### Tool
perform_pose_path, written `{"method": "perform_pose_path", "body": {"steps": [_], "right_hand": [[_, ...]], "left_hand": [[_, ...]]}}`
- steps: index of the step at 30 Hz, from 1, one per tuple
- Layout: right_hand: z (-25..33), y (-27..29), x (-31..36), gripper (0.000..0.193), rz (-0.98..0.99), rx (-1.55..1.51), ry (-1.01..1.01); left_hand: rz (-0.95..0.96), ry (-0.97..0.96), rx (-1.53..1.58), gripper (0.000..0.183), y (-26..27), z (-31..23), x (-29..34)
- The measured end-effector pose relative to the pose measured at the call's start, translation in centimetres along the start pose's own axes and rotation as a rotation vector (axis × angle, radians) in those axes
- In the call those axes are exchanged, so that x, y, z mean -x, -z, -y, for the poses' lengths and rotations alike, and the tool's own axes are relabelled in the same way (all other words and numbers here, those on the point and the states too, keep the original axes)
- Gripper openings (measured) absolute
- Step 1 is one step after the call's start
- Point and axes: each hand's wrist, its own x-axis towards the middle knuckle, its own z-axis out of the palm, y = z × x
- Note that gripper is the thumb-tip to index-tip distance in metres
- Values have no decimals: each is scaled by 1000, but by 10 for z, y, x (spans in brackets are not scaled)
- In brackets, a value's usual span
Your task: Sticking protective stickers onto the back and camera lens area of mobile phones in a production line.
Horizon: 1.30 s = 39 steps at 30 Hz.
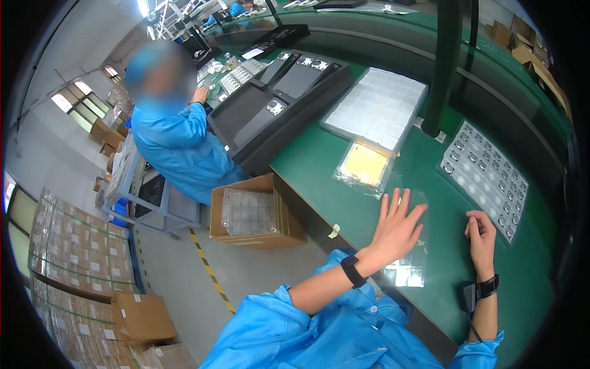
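My left hand lies flat with fingers spread on a clear plastic bag that rests on the green bench. A black band sits on that wrist. To the right, my right hand rests on the bench with its fingers curled, empty as far as I can see, beside a clear tray of small round parts. Just beyond my left hand lies a bagged yellow sheet. A white blister tray lies farther back.
A person in a blue coat works at the bench's left end near black foam trays. An open cardboard box with clear trays stands on the floor. A dark post rises from the bench. Stacked cartons fill the left.
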Motion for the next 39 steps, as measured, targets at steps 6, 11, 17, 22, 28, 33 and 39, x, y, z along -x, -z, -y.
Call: {"method": "perform_pose_path", "body": {"steps": [6,11,17,22,28,33,39], "right_hand": [[3,-1,-1,13,-1,-17,5],[3,-3,-2,13,0,-23,13],[0,3,1,14,17,-10,43],[-1,1,1,14,11,1,6],[0,1,2,14,6,4,0],[2,1,1,14,1,9,5],[3,0,0,14,-2,24,-17]], "left_hand": [[-68,51,63,37,-2,-2,-1],[-118,83,225,34,6,-3,-3],[-297,-7,479,22,34,4,0],[-207,117,437,17,26,29,10],[-211,83,353,15,28,25,8],[-183,78,375,15,27,28,7],[-185,70,359,15,29,28,6]]}}
